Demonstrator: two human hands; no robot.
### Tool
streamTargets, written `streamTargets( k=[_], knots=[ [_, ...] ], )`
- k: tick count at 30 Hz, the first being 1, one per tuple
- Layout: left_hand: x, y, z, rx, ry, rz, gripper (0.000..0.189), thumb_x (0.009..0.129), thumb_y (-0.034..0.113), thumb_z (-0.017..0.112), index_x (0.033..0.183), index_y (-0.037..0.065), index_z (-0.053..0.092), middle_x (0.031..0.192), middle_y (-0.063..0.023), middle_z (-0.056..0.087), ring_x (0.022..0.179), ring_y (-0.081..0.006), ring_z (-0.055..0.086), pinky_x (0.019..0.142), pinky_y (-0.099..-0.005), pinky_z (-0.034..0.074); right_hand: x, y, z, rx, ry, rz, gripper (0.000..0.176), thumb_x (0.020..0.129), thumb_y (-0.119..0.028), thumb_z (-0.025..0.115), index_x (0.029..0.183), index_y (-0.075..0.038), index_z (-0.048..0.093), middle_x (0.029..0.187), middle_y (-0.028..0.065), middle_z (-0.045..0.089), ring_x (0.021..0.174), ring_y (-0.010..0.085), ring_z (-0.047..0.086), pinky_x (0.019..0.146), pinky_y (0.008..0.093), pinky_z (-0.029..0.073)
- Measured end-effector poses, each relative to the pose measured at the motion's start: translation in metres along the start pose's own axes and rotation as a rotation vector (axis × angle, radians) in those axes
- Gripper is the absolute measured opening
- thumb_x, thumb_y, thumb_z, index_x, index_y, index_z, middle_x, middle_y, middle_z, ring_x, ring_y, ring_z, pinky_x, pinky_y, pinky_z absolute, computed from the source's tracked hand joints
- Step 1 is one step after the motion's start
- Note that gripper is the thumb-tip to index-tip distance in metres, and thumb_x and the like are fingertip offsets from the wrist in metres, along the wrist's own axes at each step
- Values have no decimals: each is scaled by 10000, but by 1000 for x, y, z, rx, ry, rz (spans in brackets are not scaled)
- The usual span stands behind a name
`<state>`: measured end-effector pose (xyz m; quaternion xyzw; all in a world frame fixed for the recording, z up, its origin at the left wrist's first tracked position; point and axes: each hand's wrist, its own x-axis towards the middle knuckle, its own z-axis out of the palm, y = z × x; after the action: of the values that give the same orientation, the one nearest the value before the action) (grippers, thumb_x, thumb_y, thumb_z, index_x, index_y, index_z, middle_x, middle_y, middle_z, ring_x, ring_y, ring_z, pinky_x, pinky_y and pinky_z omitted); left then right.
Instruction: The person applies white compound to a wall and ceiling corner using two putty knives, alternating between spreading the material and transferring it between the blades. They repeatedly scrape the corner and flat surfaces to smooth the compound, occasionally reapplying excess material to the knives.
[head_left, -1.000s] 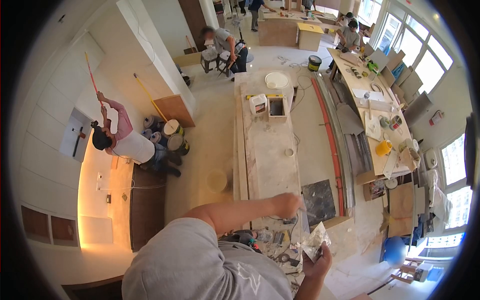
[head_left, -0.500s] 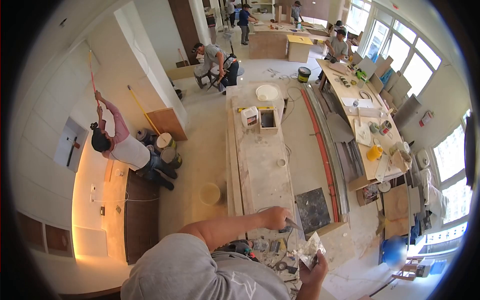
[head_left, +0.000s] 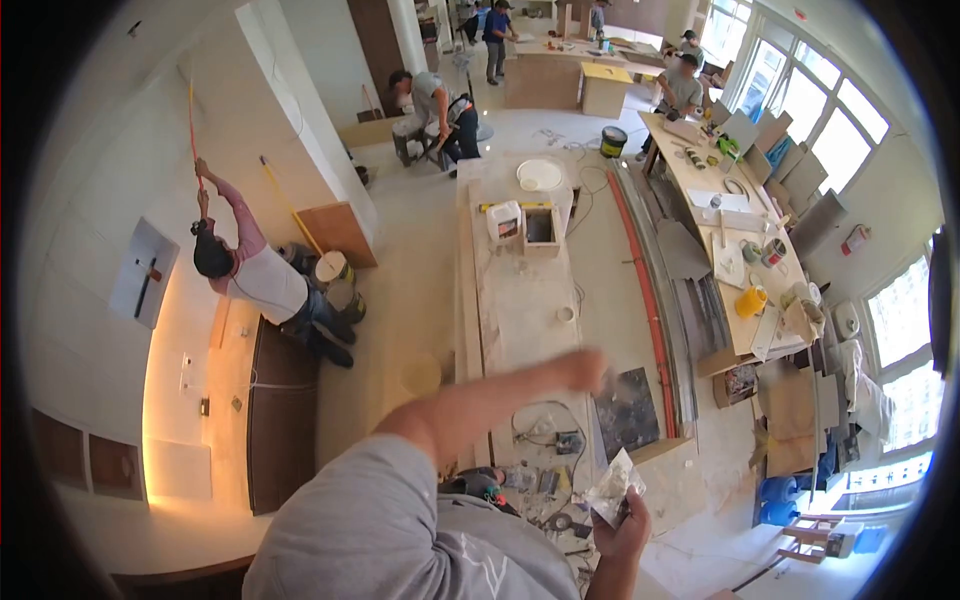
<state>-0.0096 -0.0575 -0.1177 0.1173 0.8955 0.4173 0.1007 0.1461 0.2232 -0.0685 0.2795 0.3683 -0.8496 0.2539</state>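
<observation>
My left hand point(head_left: 584, 371), blurred by motion, is closed at the end of an arm stretched across the bench. It holds a thin putty knife, whose blade point(head_left: 624, 388) is a faint grey smear over the dark square board point(head_left: 640, 418). Lower right, my right hand point(head_left: 624, 528) is closed around the dark handle of a broad putty knife point(head_left: 615, 489). Its wide blade points up and looks coated in pale, lumpy material. Beneath and between the hands, small tools and scraps point(head_left: 560, 500) lie scattered on the bench, with a cable looping behind them.
On the long bench point(head_left: 525, 350) stand a white jug point(head_left: 503, 222), a wooden box point(head_left: 541, 231) and a round lid point(head_left: 540, 176). Red and grey lengths point(head_left: 640, 260) lie along its right. A person point(head_left: 265, 280) works with a pole at left; others work farther back.
My left hand has swung up and slightly right, away from the broad putty knife, and now blurs. My right hand has shifted slightly. The view has moved a little.
</observation>
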Motion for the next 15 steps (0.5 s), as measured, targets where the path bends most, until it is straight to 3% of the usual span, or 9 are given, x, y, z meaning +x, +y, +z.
streamTargets(
  k=[1,2,4,5,7,10,15],
  knots=[
    [46,-3,-22,75,91,24,229,766,267,642,827,62,723,809,-185,697,760,-348,685,686,-455,542,-1,-1,-2,0,-1,0,369,938,-210,534,1240,2,556,1145,115,655,1015,274,665,803,466,569],
    [71,40,-73,195,215,154,289,776,323,644,818,48,721,797,-188,695,765,-351,688,676,-458,540,-3,-3,0,-10,12,10,354,945,-215,524,1226,-6,564,1132,113,663,1004,271,668,811,458,568],
    [148,102,-148,316,157,7,252,805,281,605,776,56,714,780,-196,680,785,-341,683,686,-448,539,-6,-3,3,-30,37,49,327,958,-226,504,1199,-20,581,1108,108,678,984,265,673,826,441,566],
    [156,155,-185,583,74,-96,222,847,222,571,900,81,734,821,-162,704,816,-281,697,718,-415,544,-3,-2,-5,-34,-70,75,339,962,-243,508,1205,-19,580,1099,105,683,985,258,675,828,418,567],
    [166,221,-223,797,-5,-205,237,853,242,576,928,78,729,868,-160,699,849,-279,690,743,-411,540,-2,1,9,-78,-28,108,343,968,-243,503,1216,-18,576,1175,121,653,1038,243,654,839,398,564],
    [190,281,-246,867,-10,-272,266,862,272,583,970,73,722,940,-156,691,898,-276,681,780,-406,534,-5,1,21,-56,1,130,341,959,-218,519,1225,-10,565,1175,121,649,1038,250,651,856,409,554],
    [216,322,-234,863,-4,-303,326,876,322,595,1041,65,710,1058,-151,678,981,-271,665,841,-397,524,-8,-5,32,23,19,100,347,943,-176,544,1241,2,547,1175,120,642,1039,263,646,885,427,537]
  ],
)
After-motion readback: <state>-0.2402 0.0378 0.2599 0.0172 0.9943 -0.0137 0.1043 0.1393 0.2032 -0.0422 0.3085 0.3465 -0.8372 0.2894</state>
